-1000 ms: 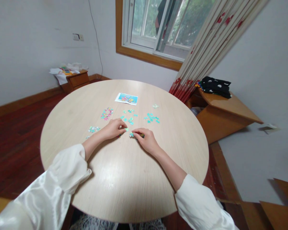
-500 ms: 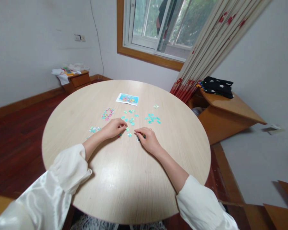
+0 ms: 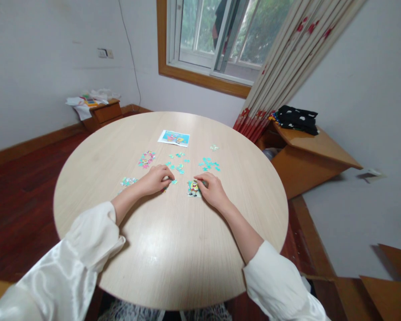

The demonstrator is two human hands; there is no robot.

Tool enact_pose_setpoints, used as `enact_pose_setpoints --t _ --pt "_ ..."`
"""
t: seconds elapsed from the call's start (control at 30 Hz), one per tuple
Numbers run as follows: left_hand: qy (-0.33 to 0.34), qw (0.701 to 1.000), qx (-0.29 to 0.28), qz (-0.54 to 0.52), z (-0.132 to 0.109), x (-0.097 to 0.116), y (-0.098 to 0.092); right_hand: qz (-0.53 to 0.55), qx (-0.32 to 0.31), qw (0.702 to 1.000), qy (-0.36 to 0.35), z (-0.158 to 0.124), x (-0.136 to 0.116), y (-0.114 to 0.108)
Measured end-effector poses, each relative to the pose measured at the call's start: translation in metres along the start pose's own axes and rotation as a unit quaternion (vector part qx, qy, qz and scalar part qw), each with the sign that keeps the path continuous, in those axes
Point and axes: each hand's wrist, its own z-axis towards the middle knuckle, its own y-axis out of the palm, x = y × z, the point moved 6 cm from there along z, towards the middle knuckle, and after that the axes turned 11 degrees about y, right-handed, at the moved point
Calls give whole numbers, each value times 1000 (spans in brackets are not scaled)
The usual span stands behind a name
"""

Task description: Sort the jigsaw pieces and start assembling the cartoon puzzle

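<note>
A small joined patch of jigsaw puzzle (image 3: 193, 189), showing a yellow cartoon figure, lies flat on the round table (image 3: 173, 249). My right hand (image 3: 212, 191) is at its right side, thumb and forefinger closed on its upper edge. To the left, my left hand (image 3: 157, 179) has curled fingers, their tips at a teal puzzle piece (image 3: 174, 182). Part of another piece shows under that hand. Loose teal pieces (image 3: 179, 168) lie just beyond my hands, and another teal group (image 3: 209, 164) is farther right.
A printed picture card (image 3: 174, 138) lies at the far side. Pink and yellow pieces (image 3: 147, 159) and pale pieces (image 3: 128, 181) are grouped on the left, with a pale green piece (image 3: 214, 147) at the back right. A wooden cabinet (image 3: 316, 156) stands beyond the table's right edge.
My right hand has shifted slightly right, uncovering the joined puzzle patch. One loose teal piece between the hands no longer shows. The view has turned a little, sliding the scene left.
</note>
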Motion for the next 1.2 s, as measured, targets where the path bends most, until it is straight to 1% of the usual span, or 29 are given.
enact_pose_setpoints --t 0.07,0.17,0.23,0.3,0.43,0.53,0.7,1.0,1.2 --pt "-9 1000 5 10 0 -2 -3 10 -35 999 -6 -2 -1 0" --pt "-6 1000 8 12 -1 2 -5 4 -106 994 -25 -8 -5 0" --pt "-2 1000 0 1 -3 6 -5 -19 -145 989 -26 -11 -6 0" --pt "-1 1000 -18 -14 -4 10 -4 -43 -167 985 -25 -14 -7 0" --pt "-4 998 -59 -19 -6 10 0 -61 -171 983 -28 -14 -7 0" --pt "-3 998 -67 -13 -6 7 2 -60 -168 984 -28 -14 -7 0" --pt "-16 998 -55 -13 -5 0 1 -58 -172 983 -26 -14 -7 -2" --pt "-17 999 -33 -11 -4 -1 1 -63 -190 980 -20 -10 6 -18" --pt "-11 999 -21 -30 -1 4 2 -67 -176 982 -31 -9 6 -14"
